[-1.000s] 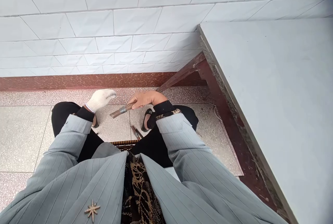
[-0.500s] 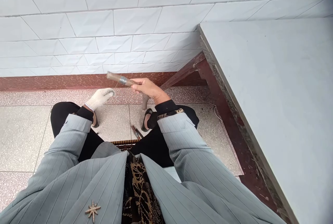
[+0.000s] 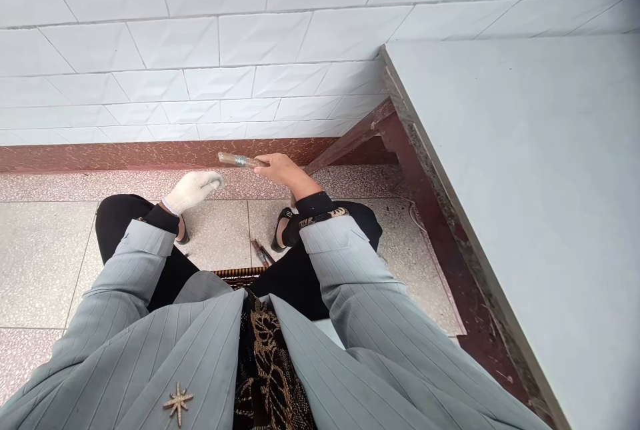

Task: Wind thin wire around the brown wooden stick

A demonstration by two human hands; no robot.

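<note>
My right hand [image 3: 281, 170], bare, is closed around a brownish wooden stick [image 3: 227, 159] that points left above the floor. A band of silvery wire [image 3: 241, 161] is wound around the stick just beyond my fingers. Lower and to the left, my left hand [image 3: 194, 190] wears a white knitted glove and has its fingers pressed together in a pinch. A fine strand ran from the stick towards this glove a moment ago; now it is too thin to make out. My left hand is apart from the stick. The stick's other end is hidden behind my right hand and wrist.
On the floor between my feet lie short dark sticks [image 3: 262, 253], near a woven wicker edge [image 3: 240, 273]. A white-topped table [image 3: 510, 170] with a dark red frame [image 3: 425, 183] stands close on my right. Ahead rises a white tiled wall [image 3: 260, 40].
The stick has turned and shifted slightly right and down with my right hand. Its downward-pointing part has slipped mostly behind the wrist. My left hand has barely moved.
</note>
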